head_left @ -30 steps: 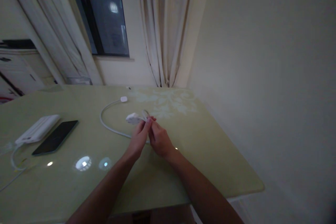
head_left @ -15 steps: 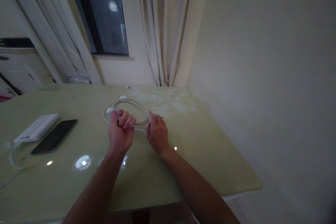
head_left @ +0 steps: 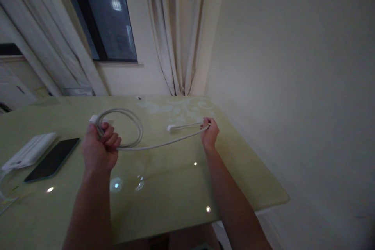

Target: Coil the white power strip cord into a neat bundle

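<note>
A white cable [head_left: 158, 145] runs between my two hands above the table. My left hand [head_left: 101, 146] is closed round its coiled part, and the loops stand up to the right of the fingers. A white block-like end [head_left: 93, 119] shows just above my left thumb. Farther right, my right hand [head_left: 209, 133] pinches the drawn-out length of cable. From those fingers a short piece doubles back left to a white plug end [head_left: 171, 128]. Whether that plug touches the table I cannot tell.
On the left of the pale green table [head_left: 164, 203] lie a white power bank [head_left: 31, 150] with a cable at its near end and a dark phone [head_left: 52, 159]. Curtains [head_left: 175, 27] and a window stand behind the table; a bare wall [head_left: 287, 86] is on the right.
My hands have moved apart, the left one leftward and the right one to the right. A length of cable has been drawn out of the coil between them.
</note>
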Tool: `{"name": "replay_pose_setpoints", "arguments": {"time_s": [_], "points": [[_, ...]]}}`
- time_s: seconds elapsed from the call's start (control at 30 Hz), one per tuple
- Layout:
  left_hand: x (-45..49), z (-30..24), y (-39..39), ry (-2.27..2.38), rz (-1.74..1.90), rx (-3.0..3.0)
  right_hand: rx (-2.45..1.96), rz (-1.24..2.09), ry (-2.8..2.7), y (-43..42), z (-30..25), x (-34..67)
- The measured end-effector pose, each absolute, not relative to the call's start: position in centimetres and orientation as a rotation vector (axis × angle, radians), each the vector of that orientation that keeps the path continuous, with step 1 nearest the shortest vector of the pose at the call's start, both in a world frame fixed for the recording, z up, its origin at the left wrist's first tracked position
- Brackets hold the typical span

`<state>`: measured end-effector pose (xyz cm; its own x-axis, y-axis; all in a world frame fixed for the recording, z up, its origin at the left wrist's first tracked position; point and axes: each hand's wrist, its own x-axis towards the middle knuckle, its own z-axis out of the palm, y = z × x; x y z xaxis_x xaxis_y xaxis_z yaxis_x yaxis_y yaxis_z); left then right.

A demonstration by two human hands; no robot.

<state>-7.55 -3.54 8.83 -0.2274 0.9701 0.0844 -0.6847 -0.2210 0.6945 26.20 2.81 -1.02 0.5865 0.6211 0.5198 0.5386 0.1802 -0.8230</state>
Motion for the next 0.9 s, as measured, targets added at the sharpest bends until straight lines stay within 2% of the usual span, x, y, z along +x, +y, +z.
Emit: {"name": "replay_pose_setpoints", "arguments": {"time_s": [0.1, 0.27, 0.37, 0.7, 0.8, 0.9], "points": [[-7.0, 8.0, -2.7, 0.8, 1.704, 0.631, -1.404, 0.021, -0.992, 2.8, -1.1, 27.3], [-6.1, 6.5, -2.4, 0.788, 1.426, 0.721, -1.227, -0.111, -1.367, 2.1, -0.8, 24.7], [-5.7, 5.9, -2.5, 0.779, 1.21, 0.8, -1.143, -0.108, -1.564, 1.4, -0.4, 22.6], [-4.6, 5.3, -4.3, 0.525, 0.442, 0.952, -1.146, -0.253, -1.547, -0.1, 1.1, 21.5], [-4.1, 5.2, -5.1, 0.542, 0.378, 1.039, -1.278, -0.215, -1.532, -0.6, 1.7, 21.5], [-4.1, 5.2, -5.0, 0.551, 0.417, 1.062, -1.232, -0.005, -1.573, -1.2, 2.5, 21.8]]}}
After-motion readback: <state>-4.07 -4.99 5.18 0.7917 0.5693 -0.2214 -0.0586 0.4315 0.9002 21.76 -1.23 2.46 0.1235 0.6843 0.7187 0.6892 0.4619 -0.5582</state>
